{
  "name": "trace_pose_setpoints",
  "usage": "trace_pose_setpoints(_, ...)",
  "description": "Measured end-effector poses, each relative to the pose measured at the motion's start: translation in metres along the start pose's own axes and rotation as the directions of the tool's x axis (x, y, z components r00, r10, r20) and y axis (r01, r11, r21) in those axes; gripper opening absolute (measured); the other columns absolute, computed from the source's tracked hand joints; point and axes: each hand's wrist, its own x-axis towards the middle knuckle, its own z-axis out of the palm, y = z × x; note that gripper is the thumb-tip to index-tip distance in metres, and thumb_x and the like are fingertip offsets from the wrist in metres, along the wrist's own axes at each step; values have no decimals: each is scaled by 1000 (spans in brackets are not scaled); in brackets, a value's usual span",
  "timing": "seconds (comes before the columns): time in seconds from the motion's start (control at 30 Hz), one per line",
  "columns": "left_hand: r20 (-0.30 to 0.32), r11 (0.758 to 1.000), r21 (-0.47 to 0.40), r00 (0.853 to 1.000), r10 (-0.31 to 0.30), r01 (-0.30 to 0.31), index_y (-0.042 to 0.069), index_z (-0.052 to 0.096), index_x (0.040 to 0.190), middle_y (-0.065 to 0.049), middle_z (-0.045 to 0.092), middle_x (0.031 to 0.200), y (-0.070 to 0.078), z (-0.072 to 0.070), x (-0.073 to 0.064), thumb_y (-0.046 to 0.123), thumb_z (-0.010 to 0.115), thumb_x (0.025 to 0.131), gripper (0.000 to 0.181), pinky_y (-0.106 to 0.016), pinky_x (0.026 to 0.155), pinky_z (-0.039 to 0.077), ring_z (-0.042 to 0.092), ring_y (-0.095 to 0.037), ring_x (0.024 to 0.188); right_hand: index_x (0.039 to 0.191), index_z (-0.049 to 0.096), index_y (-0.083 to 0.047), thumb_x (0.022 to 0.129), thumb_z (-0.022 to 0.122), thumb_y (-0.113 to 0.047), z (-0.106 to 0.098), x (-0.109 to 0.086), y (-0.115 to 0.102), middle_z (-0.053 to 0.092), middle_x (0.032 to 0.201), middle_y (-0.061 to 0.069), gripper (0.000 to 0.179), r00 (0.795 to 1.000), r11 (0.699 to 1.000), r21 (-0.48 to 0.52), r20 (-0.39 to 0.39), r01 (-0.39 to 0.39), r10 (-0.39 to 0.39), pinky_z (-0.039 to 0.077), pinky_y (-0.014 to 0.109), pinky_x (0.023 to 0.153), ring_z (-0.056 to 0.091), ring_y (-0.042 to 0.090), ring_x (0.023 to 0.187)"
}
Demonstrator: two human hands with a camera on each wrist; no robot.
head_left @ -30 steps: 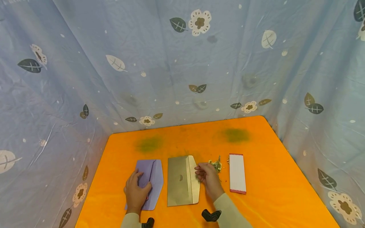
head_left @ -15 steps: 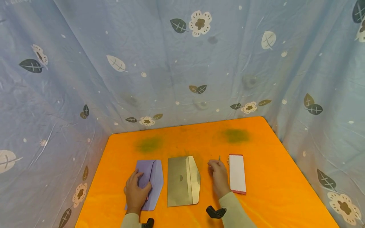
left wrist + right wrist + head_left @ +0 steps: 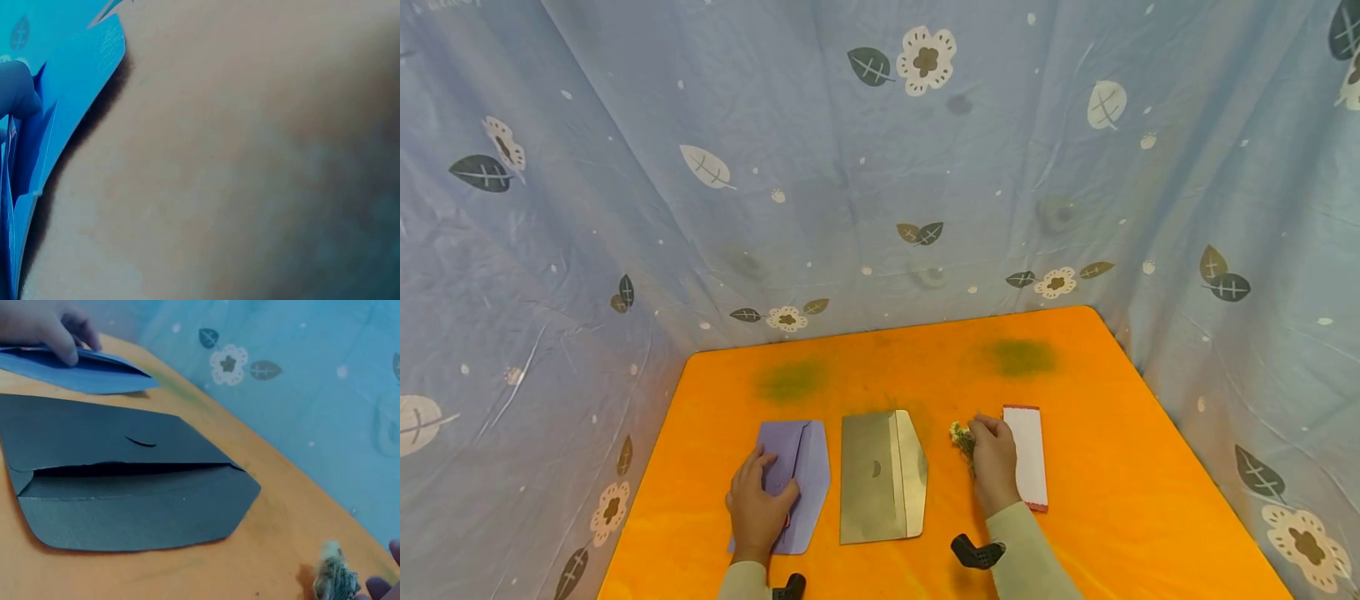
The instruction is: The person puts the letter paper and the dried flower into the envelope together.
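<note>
A purple envelope (image 3: pixel 808 492) lies at the left with its flap folded out to the right. My left hand (image 3: pixel 756 504) holds it, with the thumb at the mouth, which gapes in the right wrist view. Beside it is a gold envelope (image 3: pixel 868 475), flap unfolded, mouth slightly parted in the right wrist view. My right hand (image 3: pixel 996 462) is bent at a small bunch of dried flowers (image 3: pixel 962 437), yellowish with thin stems. In the right wrist view its fingertips lie close beside the bunch (image 3: pixel 335 578); whether they pinch it is unclear.
A white card with red ends (image 3: pixel 1026 454) lies just right of my right hand, which partly covers it. The orange table (image 3: pixel 887 358) has two green smudges near its back edge. Blue patterned curtains (image 3: pixel 820 183) enclose it on three sides.
My right hand has moved right, from the gold envelope's flap across to the far side of the flowers. The bunch looks slightly turned. My left hand and both envelopes look still.
</note>
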Motion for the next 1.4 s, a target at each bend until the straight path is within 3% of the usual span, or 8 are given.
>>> trace_pose_setpoints(0.27,0,1000,-7,1000,3,-3,4,71,132,-18,54,160,3,-1,-1,17,86,82,53,-69,104,27,43,-47,144,152,43,8,112,56,-20,-5,3,3,39,158,28,51,998,997,-61,34,-50,52,29,61,121,38,46,145)
trace_pose_setpoints(0.5,6,1000,-3,1000,-1,1,4,71,132,-18,53,161,0,0,0,16,86,82,54,-69,105,26,42,-47,145,152,46,9,108,61,-16,-3,4,11,32,164,33,52,996,986,-159,69,-41,52,29,64,120,33,51,150)
trace_pose_setpoints(0.7,-1,1000,-3,1000,0,0,3,71,132,-18,54,160,-1,1,0,17,86,81,55,-69,106,26,42,-48,145,146,50,10,107,62,-5,1,3,14,45,145,33,44,997,976,-219,68,-13,29,44,56,105,47,47,131)
trace_pose_setpoints(0.87,-2,1000,1,1000,0,0,4,71,131,-18,54,160,-1,1,0,18,87,81,55,-69,106,26,42,-47,145,145,52,8,107,62,-2,-1,2,15,51,136,29,41,998,969,-249,61,-5,21,47,51,96,51,44,121)
trace_pose_setpoints(1.1,-10,1000,-8,1000,15,-15,4,71,131,-18,54,159,-2,1,0,16,87,81,54,-70,105,27,43,-48,144,146,53,6,108,61,-4,-6,4,18,54,130,26,40,997,973,-228,73,-19,36,54,39,84,59,36,107)
trace_pose_setpoints(1.23,-12,1000,-4,1000,15,-15,4,71,131,-18,54,160,-4,2,0,17,88,81,55,-69,104,27,43,-48,144,147,50,8,108,60,-1,-7,5,20,50,128,26,42,994,989,-136,84,-51,63,58,31,73,61,30,93)
trace_pose_setpoints(1.4,-18,1000,-3,1000,17,-17,5,71,131,-17,54,160,-5,3,1,18,88,80,55,-69,103,28,43,-47,144,151,44,10,106,57,2,-6,7,19,45,135,27,47,992,995,-48,92,-87,91,61,31,73,61,26,92)
